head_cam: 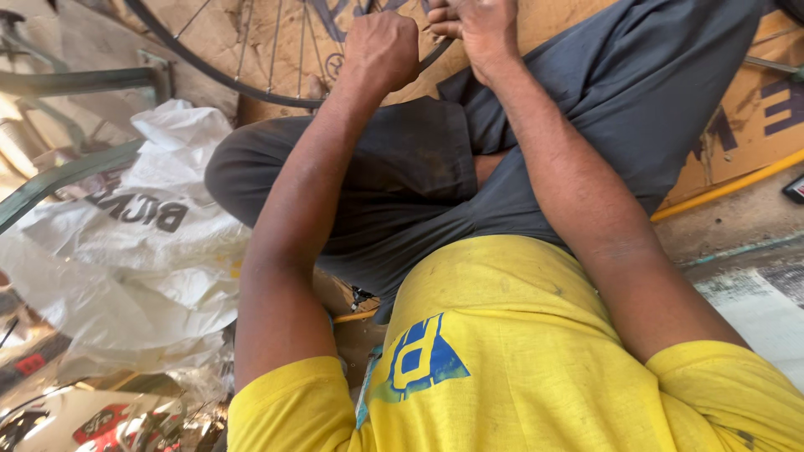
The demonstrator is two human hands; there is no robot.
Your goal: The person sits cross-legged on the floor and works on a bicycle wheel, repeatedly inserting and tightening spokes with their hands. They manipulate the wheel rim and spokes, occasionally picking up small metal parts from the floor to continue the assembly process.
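Cardboard underneath; hands (381,50) (477,29) grip wheel rim (219,74), seemingly lying flat.

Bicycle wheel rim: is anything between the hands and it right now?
Nothing visible does. The left hand is already closed over the bicycle wheel rim, and the right hand sits at the rim beside it, fingers curled. The white plastic bag lies off to the side, clear of both.

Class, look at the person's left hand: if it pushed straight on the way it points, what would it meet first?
The left hand already grips the bicycle wheel's rim; beyond lie its spokes, probably.
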